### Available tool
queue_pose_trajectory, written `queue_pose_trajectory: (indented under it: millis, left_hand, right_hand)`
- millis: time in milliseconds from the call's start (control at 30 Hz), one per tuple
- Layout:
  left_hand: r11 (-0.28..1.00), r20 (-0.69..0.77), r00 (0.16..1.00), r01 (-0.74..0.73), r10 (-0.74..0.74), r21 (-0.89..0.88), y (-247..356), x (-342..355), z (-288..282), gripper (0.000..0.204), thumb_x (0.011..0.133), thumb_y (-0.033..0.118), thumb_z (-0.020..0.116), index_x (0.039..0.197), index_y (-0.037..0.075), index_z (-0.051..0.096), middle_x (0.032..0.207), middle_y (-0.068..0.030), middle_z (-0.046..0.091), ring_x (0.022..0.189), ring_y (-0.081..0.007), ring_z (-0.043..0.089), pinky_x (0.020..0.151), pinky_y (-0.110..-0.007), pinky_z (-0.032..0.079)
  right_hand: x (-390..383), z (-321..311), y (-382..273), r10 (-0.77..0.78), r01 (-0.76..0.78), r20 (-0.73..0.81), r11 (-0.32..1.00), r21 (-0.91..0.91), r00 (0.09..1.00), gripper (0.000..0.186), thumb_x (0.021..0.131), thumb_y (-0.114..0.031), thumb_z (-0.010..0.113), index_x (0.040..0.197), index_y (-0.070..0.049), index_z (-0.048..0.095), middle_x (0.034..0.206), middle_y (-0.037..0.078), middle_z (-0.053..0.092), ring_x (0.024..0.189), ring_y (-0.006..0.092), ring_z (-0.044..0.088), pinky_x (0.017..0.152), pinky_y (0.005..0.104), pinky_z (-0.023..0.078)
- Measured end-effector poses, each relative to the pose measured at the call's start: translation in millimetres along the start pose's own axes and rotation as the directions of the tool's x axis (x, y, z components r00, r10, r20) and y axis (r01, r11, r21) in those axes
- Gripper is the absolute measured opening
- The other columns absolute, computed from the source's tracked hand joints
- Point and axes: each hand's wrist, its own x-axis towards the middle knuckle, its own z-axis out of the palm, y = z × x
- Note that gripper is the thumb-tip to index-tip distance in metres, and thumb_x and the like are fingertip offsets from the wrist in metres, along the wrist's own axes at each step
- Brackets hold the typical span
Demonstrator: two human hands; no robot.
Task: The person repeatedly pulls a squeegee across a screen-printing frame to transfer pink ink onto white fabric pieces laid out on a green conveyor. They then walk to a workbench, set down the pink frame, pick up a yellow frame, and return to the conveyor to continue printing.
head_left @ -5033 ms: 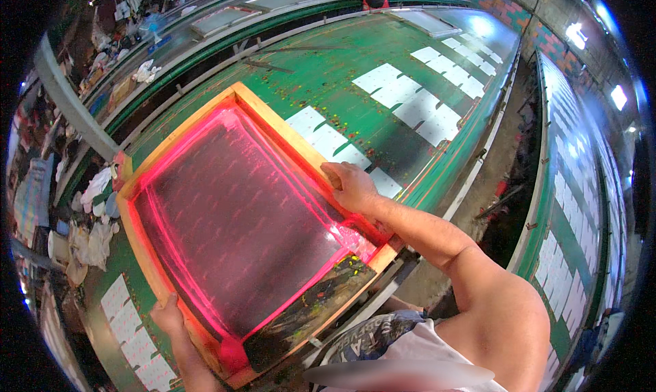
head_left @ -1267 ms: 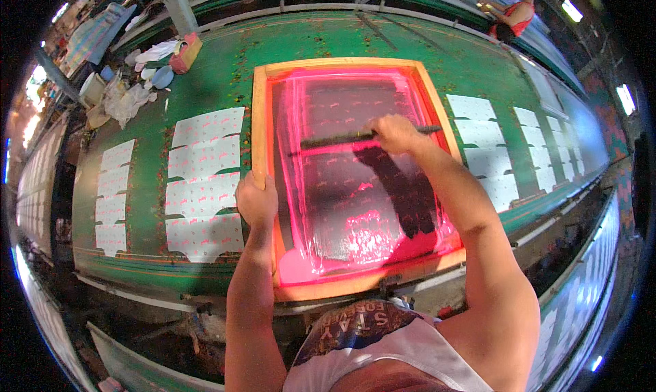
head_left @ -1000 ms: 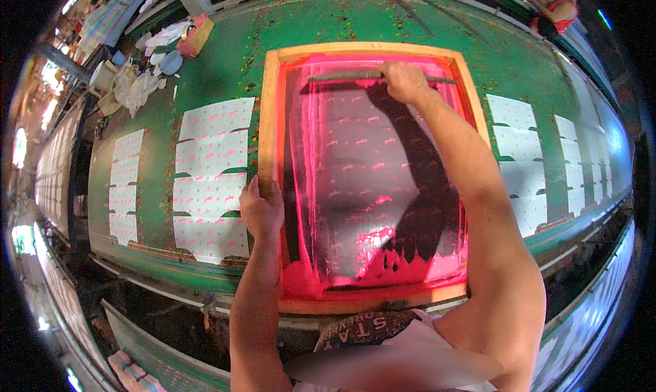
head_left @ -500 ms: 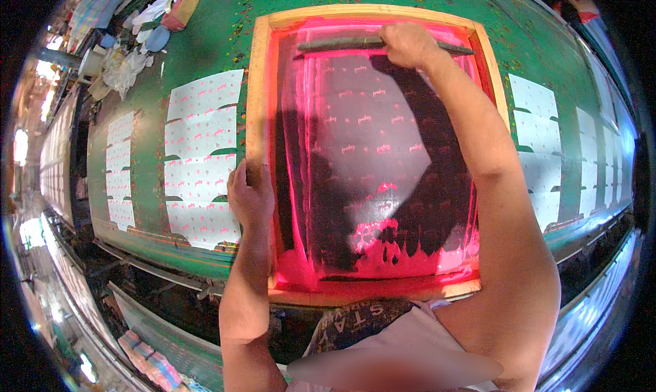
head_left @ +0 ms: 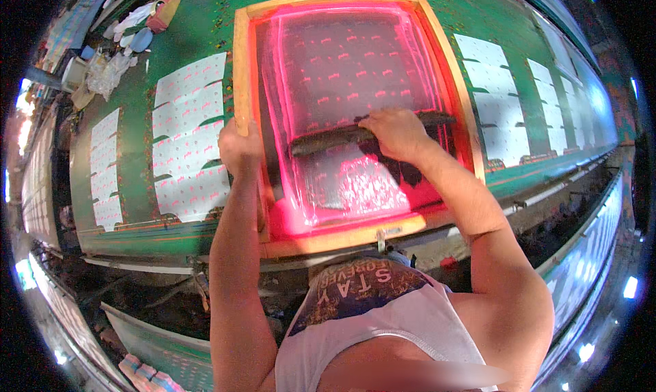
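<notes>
A wooden screen-printing frame (head_left: 242, 71) lies on the green table in front of me, its mesh (head_left: 335, 57) streaked with bright pink ink around the sides. My right hand (head_left: 398, 133) is closed on a long dark squeegee (head_left: 321, 140), which lies across the mesh a little below its middle. Nearer to me than the squeegee, wet pink ink (head_left: 369, 183) glistens on the mesh. My left hand (head_left: 240, 147) grips the left rail of the frame. Rows of small pink marks show through the mesh beyond the squeegee.
White sheets with small pink prints (head_left: 188, 118) lie in columns on the green table (head_left: 137, 166) to the left. More white sheets (head_left: 495, 98) lie to the right. Plastic bags (head_left: 109, 74) and containers clutter the far left. A metal rail (head_left: 540, 199) runs along the near table edge.
My right hand has drawn the squeegee from the far end of the mesh toward me, past the middle. My left hand still holds the frame's left rail. The whole view has shifted somewhat.
</notes>
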Motion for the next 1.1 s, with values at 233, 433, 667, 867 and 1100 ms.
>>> queue_pose_trajectory:
  millis: [233,433,667,867,1100]
  left_hand:
    - [0.996,0.012,0.999,-0.032,0.031,0.088,-13,1,7,0.039,0.097,0.033,0.077,0.115,0.0,0.077,0.111,-0.0269,0.078,0.104,-0.0472,0.076,0.093,-0.058,0.061]
    - [0.991,0.068,0.998,-0.016,0.007,0.135,-8,2,3,0.042,0.097,0.036,0.077,0.118,-0.001,0.077,0.11,-0.0277,0.077,0.106,-0.0475,0.075,0.095,-0.058,0.06]
    - [0.996,0.02,0.999,-0.043,0.041,0.082,-6,0,2,0.038,0.095,0.032,0.078,0.114,-0.001,0.076,0.107,-0.0281,0.077,0.103,-0.048,0.075,0.091,-0.06,0.06]
    - [0.997,-0.052,0.998,-0.04,0.044,0.063,-2,-1,2,0.032,0.094,0.028,0.08,0.109,0.001,0.075,0.104,-0.025,0.077,0.1,-0.0481,0.074,0.089,-0.059,0.059]
    - [0.988,0.054,0.997,0.045,-0.053,0.147,-4,1,2,0.042,0.096,0.032,0.081,0.127,0.005,0.073,0.11,-0.0218,0.073,0.107,-0.046,0.07,0.093,-0.058,0.057]
  right_hand:
    - [-113,10,-91,0.065,-0.064,0.023,0.997,-0.047,0.998,0.052,0.08,-0.018,0.083,0.131,-0.012,0.078,0.115,0.011,0.077,0.105,0.0335,0.076,0.093,0.0471,0.061]
    - [-153,11,-122,0.06,-0.059,0.068,0.998,-0.014,0.996,0.051,0.082,-0.022,0.083,0.132,-0.012,0.077,0.12,0.009,0.077,0.113,0.0321,0.074,0.1,0.0467,0.058]
    - [-103,-24,-67,-0.001,-0.114,0.429,0.963,0.242,0.903,0.04,0.087,-0.018,0.075,0.125,-0.012,0.081,0.113,0.017,0.082,0.107,0.0412,0.078,0.092,0.0572,0.061]
    - [12,-23,32,-0.184,-0.085,0.555,0.903,0.422,0.811,0.029,0.091,-0.02,0.074,0.117,-0.01,0.08,0.104,0.021,0.082,0.097,0.0391,0.078,0.087,0.0555,0.059]
    - [188,-32,162,-0.04,-0.055,0.4,0.973,0.223,0.916,0.037,0.084,-0.019,0.076,0.119,-0.008,0.079,0.104,0.022,0.082,0.097,0.0399,0.078,0.086,0.0541,0.059]
